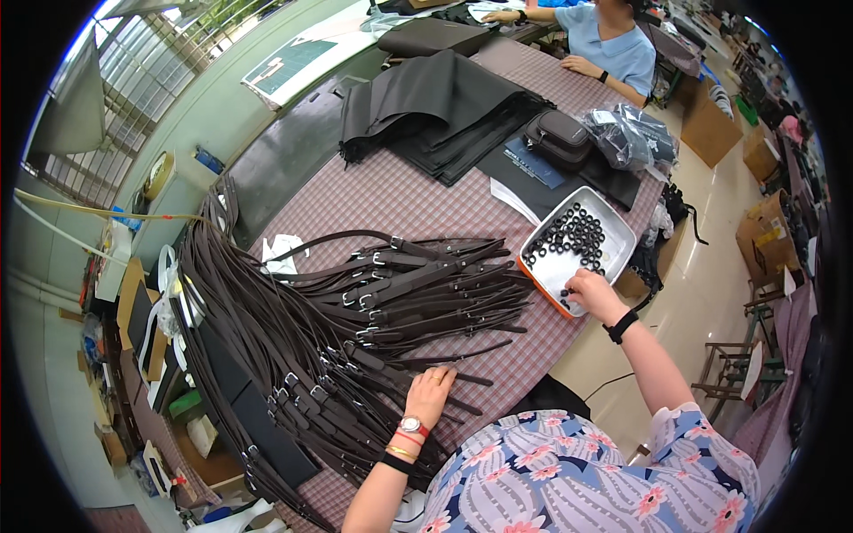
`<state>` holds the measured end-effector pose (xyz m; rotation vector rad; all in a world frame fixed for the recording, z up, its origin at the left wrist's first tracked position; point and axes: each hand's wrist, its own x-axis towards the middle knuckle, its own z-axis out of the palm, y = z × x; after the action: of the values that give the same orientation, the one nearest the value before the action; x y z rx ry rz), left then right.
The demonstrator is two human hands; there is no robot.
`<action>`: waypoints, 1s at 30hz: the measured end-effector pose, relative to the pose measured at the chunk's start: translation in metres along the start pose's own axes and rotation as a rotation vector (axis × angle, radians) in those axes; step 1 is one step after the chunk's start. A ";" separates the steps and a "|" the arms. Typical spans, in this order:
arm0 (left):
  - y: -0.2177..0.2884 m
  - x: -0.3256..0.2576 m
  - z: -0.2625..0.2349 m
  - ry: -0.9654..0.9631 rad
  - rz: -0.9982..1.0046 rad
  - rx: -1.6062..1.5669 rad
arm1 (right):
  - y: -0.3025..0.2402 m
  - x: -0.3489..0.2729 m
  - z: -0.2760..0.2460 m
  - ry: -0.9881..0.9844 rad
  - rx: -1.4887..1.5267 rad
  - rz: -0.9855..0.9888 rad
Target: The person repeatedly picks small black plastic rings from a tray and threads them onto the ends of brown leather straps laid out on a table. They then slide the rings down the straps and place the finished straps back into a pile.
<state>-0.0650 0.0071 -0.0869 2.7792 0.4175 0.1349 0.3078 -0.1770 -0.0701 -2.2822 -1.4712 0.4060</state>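
My right hand (593,295) reaches over the near edge of a white tray (620,216) with an orange outer side. Its fingertips are pinched together at a small black ring (565,293). Several more black rings (577,233) lie loose toward the tray's far side. To the left, my left hand (429,396) rests on the near part of a large spread of dark brown belt-like straps (302,320) with silver buckles (373,315). The fingers of that hand are closed round a dark strap (475,379), whose end sticks out to the right.
Dark sheets of material (426,107) are stacked at the far side of the checked tablecloth (302,200). A small black case (558,138) and a clear plastic bag (633,133) lie beyond the tray. Across the table sits another person (604,44). Cardboard boxes (711,124) stand at the right.
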 end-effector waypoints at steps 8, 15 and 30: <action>-0.020 0.014 -0.018 -0.229 -0.009 -0.316 | -0.068 -0.016 0.000 0.038 0.871 0.191; -0.018 0.019 -0.075 -0.154 -0.068 -0.680 | -0.148 -0.023 0.038 -0.167 1.371 0.088; 0.001 0.021 -0.067 0.173 -0.219 -0.758 | -0.200 -0.016 0.049 -0.081 0.896 -0.034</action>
<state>-0.0539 0.0329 -0.0223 1.9723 0.5669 0.3915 0.1201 -0.1091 -0.0179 -1.5260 -1.0373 0.9311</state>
